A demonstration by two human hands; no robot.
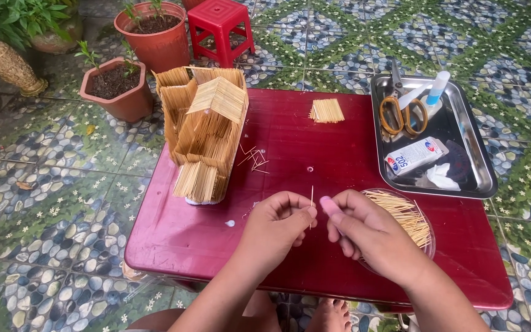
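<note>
My left hand [278, 224] pinches a single thin wooden stick [312, 195] upright between thumb and fingers, over the red table [333, 141]. My right hand [364, 230] is close beside it, fingers curled, the thumb tip nearly touching the stick; whether it grips anything I cannot tell. Just behind my right hand sits a clear round dish of loose sticks [408, 215]. A model house built of sticks [207, 132] stands at the table's left rear. A small flat panel of glued sticks [326, 110] lies at the back.
A metal tray [483, 166] at the right holds orange-handled scissors [403, 112], a glue bottle [414, 155] and a tube. Several loose sticks [253, 158] lie by the house. Beyond the table are plant pots [118, 89] and a red plastic stool [219, 24]. My feet show below.
</note>
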